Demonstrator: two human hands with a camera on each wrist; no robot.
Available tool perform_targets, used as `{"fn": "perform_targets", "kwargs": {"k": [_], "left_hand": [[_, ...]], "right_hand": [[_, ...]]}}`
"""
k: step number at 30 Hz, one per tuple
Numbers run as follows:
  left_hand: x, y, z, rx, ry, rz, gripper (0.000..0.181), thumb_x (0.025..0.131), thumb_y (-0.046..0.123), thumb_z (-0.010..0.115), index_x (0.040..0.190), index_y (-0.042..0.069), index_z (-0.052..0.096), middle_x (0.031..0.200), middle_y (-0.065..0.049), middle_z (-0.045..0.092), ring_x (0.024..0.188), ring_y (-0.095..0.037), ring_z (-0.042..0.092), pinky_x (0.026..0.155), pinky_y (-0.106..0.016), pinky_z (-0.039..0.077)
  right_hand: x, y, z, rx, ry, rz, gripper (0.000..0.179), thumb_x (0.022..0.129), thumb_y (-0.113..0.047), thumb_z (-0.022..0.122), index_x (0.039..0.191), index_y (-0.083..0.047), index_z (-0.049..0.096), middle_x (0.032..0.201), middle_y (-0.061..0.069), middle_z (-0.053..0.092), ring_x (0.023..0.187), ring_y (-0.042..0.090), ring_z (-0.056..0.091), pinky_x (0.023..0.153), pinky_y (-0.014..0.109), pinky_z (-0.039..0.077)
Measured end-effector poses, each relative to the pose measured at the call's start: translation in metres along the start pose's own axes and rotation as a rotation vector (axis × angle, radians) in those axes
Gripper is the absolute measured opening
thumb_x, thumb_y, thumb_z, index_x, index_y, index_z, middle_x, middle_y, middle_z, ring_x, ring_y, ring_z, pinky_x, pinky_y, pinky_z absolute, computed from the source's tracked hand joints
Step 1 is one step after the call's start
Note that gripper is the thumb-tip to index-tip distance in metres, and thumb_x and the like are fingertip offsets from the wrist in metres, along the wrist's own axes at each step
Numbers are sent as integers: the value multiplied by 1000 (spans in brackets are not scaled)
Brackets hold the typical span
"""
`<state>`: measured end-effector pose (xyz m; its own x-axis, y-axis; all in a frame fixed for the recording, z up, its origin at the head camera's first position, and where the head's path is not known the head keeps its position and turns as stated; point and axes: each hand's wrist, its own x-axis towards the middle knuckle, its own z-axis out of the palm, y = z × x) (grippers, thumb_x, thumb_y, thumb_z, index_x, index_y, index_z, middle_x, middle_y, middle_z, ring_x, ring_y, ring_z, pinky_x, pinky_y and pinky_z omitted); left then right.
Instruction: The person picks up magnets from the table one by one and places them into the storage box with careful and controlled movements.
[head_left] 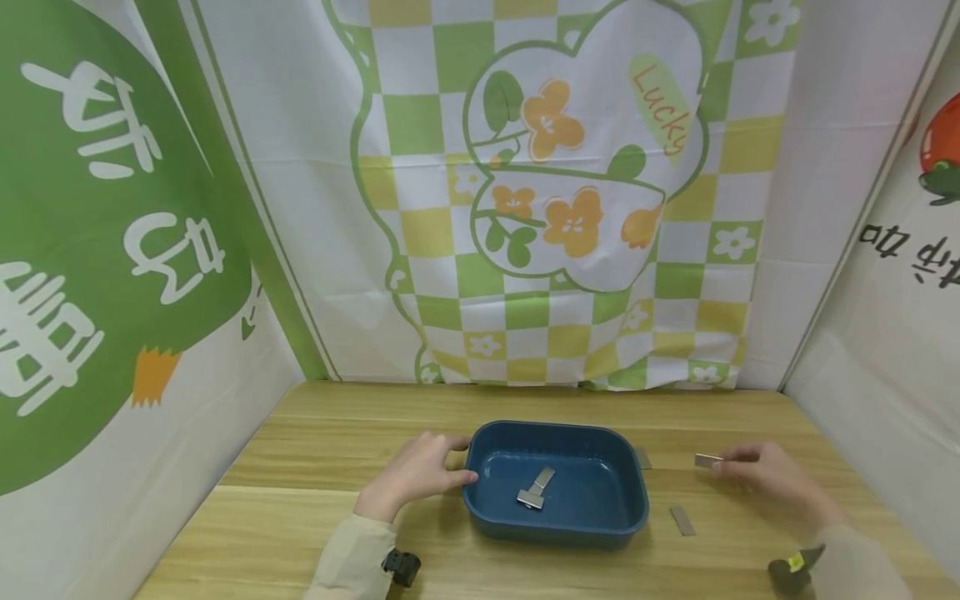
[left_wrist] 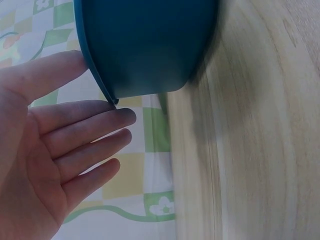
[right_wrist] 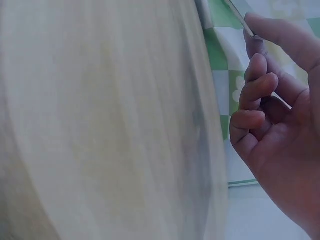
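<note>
A dark blue rectangular basin [head_left: 551, 531] with rounded corners stands on the table. Inside it lie a few small flat metal strips [head_left: 531, 499], partly overlapping. My left hand [head_left: 422, 471] is at the basin's left end, its thumb and fingertips touching the rim; the left wrist view shows the fingers [left_wrist: 95, 150] nearly straight. To the right of the basin, my right hand [head_left: 776, 477] pinches a small flat metal strip [head_left: 706, 460] between thumb and index finger, above the table. The right wrist view shows the strip [right_wrist: 241, 19] edge-on, the other fingers curled.
One metal strip [head_left: 682, 521] lies on the wooden table [head_left: 405, 558], right of the basin. Another strip [head_left: 643, 457] shows beside the basin's far right corner, partly hidden by it. A checkered cloth [head_left: 525, 317] hangs behind, with printed cloths on both sides.
</note>
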<state>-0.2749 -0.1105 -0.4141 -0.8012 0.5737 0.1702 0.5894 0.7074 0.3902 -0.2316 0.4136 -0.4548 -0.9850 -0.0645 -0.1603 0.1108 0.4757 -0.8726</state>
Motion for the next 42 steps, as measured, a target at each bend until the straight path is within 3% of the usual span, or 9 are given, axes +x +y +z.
{"fn": "perform_targets", "kwargs": {"k": [6,10,16,21,24,31,42], "left_hand": [[0,1,0,7,2,-4,54,83,38,71,124,5,62,120,-13,66,109,-30,63,90,-45,52],[0,0,0,7,2,-5,53,83,38,71,124,5,62,120,-12,66,109,-30,63,90,-45,52],[0,1,0,4,6,-9,53,83,38,71,124,5,62,120,-12,66,109,-29,64,90,-45,52],[0,2,-1,5,7,-10,53,83,38,71,124,5,62,120,-11,66,110,-29,63,91,-45,52],[0,2,-1,7,6,-8,53,83,38,71,124,5,62,120,-11,66,110,-29,63,91,-45,52],[2,0,1,11,-2,-18,54,83,38,72,124,5,62,120,-11,66,111,-29,62,92,-45,51],[1,0,1,12,-1,-21,53,82,38,72,123,5,63,120,-11,66,111,-29,63,91,-46,51]], "right_hand": [[-3,-8,-3,-123,30,-55,48,87,-26,67,117,10,57,98,12,61,84,18,58,69,30,53],[-4,-11,-6,-230,59,-95,42,88,-28,66,110,7,62,100,12,63,86,15,56,70,28,51],[-3,-13,-9,-262,48,-123,35,88,-27,65,106,2,65,99,12,64,87,16,57,71,28,50],[-3,-15,-9,-411,85,-177,31,89,-29,65,105,-2,68,106,13,67,97,22,58,79,34,49],[-3,-17,-9,-446,87,-185,33,89,-30,65,106,-2,68,107,15,67,101,29,59,82,44,51],[-2,-25,-5,-394,55,-180,33,89,-29,64,106,-1,67,103,11,68,96,21,59,79,34,49],[5,-33,1,-395,52,-212,31,86,-29,67,102,-3,68,98,9,68,88,14,57,76,33,48]]}}
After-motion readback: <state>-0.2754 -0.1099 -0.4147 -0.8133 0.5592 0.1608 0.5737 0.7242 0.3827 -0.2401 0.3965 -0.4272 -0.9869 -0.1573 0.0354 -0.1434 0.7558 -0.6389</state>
